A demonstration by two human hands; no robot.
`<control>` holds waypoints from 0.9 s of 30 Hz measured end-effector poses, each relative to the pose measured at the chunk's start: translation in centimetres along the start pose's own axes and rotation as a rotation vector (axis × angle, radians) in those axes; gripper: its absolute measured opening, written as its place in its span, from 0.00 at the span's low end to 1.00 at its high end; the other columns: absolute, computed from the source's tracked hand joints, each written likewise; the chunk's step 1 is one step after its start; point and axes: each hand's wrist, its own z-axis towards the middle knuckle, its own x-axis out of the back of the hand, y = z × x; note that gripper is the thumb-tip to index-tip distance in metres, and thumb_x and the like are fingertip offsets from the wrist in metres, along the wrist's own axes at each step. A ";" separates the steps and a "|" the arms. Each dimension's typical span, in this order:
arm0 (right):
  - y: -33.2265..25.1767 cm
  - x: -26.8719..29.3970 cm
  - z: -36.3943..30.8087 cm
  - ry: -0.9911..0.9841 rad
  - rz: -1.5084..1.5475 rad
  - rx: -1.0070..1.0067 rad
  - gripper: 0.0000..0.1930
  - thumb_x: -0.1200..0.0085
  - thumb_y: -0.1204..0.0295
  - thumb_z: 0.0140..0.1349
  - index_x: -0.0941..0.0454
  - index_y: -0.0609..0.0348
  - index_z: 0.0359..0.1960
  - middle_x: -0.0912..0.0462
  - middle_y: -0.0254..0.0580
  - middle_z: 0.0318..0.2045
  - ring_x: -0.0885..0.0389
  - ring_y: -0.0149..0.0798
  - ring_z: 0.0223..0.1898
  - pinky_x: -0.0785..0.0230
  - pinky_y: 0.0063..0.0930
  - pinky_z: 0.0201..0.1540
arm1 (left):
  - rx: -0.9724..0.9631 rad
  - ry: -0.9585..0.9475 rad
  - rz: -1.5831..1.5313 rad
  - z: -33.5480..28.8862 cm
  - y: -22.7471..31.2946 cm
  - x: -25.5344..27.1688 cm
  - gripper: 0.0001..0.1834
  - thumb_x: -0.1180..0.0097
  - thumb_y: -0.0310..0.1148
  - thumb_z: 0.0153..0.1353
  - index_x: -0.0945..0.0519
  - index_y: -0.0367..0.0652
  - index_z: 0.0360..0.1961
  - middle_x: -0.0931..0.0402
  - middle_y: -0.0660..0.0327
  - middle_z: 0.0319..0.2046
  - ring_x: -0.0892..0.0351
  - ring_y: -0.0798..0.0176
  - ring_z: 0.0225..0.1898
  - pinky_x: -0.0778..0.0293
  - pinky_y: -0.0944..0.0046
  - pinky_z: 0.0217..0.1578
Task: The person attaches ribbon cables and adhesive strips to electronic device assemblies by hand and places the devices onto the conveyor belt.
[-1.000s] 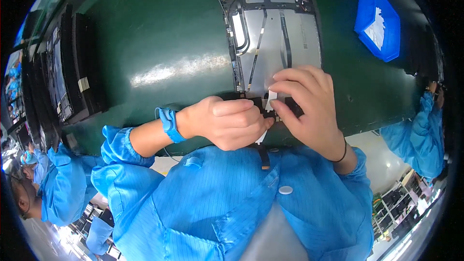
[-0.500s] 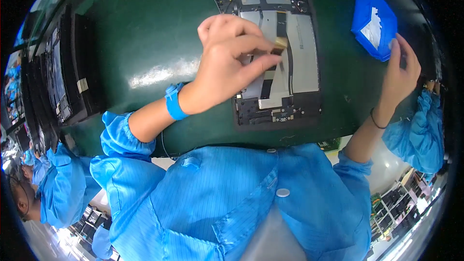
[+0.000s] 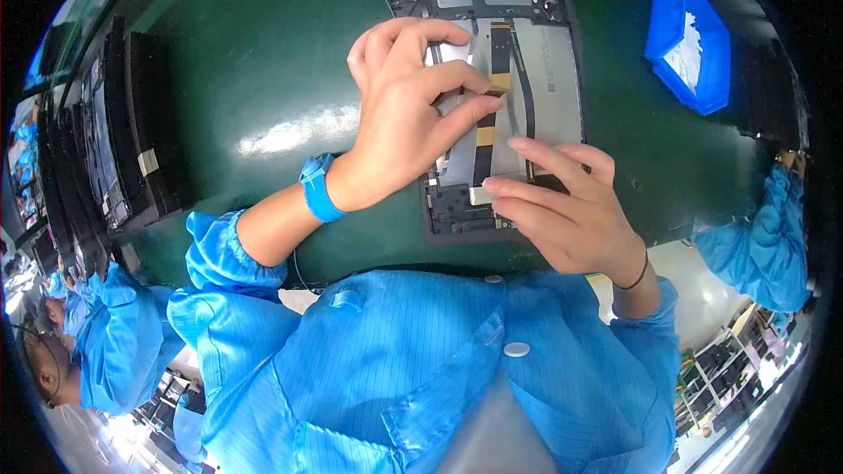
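Observation:
On the bench before me lies an opened tablet (image 3: 558,79), its grey battery panels and black frame exposed. A black and gold ribbon cable (image 3: 484,142) runs lengthwise over the panels. Thumb and index finger of my left hand (image 3: 399,110) pinch its folded gold part; the other fingers curl above the tablet's left side. My right hand (image 3: 575,211) is over the tablet's lower right, fingers apart, with fingertips close to the cable's lower end. Whether they touch it, I cannot tell. That hand hides part of the lower frame.
At the upper right stands a blue bin (image 3: 713,61) with white pieces inside. Dark trays or panels (image 3: 132,123) stand in a row along the left. A blue wristband (image 3: 318,189) circles my left wrist. Other people in blue sit at both sides.
My right hand has moved left from the blue bin's edge to the lower part of the tablet. My left hand keeps its pinch on the ribbon cable.

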 end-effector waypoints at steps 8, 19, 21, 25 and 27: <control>0.5 0.1 0.6 -0.125 0.082 -0.007 0.14 0.43 0.69 0.53 0.18 0.49 0.44 0.19 0.28 0.53 0.33 0.47 0.66 0.48 0.46 0.61 | 0.022 -0.023 0.011 -0.1 -0.1 -0.1 0.10 0.27 0.37 0.42 0.15 0.51 0.27 0.24 0.66 0.50 0.36 0.54 0.57 0.48 0.53 0.58; 2.9 0.7 2.5 -0.185 -0.037 0.010 0.21 0.49 0.68 0.57 0.24 0.46 0.54 0.24 0.28 0.60 0.43 0.51 0.71 0.58 0.57 0.68 | 0.048 -0.022 0.023 -0.3 0.1 -0.3 0.35 0.34 0.30 0.51 0.34 0.38 0.60 0.33 0.52 0.55 0.40 0.45 0.59 0.49 0.47 0.62; 2.1 0.2 1.8 -0.175 -0.023 0.060 0.18 0.43 0.65 0.55 0.22 0.47 0.48 0.21 0.27 0.55 0.39 0.46 0.70 0.49 0.58 0.66 | 0.072 -0.041 0.017 -0.5 0.2 -0.3 0.35 0.36 0.28 0.52 0.35 0.37 0.61 0.33 0.50 0.55 0.40 0.44 0.60 0.49 0.46 0.62; 3.2 0.1 2.5 -0.110 -0.090 -0.001 0.19 0.43 0.66 0.55 0.22 0.48 0.50 0.18 0.30 0.52 0.38 0.46 0.69 0.48 0.55 0.66 | 0.073 -0.026 -0.009 -0.5 0.1 -0.6 0.35 0.37 0.28 0.53 0.37 0.36 0.62 0.35 0.48 0.56 0.41 0.43 0.60 0.50 0.46 0.63; 3.7 0.5 3.5 -0.090 -0.125 -0.032 0.19 0.44 0.66 0.56 0.23 0.48 0.52 0.17 0.32 0.50 0.40 0.47 0.70 0.50 0.54 0.67 | 0.058 -0.011 0.002 -0.5 0.1 -0.6 0.35 0.37 0.28 0.53 0.37 0.37 0.63 0.35 0.48 0.56 0.41 0.43 0.60 0.50 0.45 0.63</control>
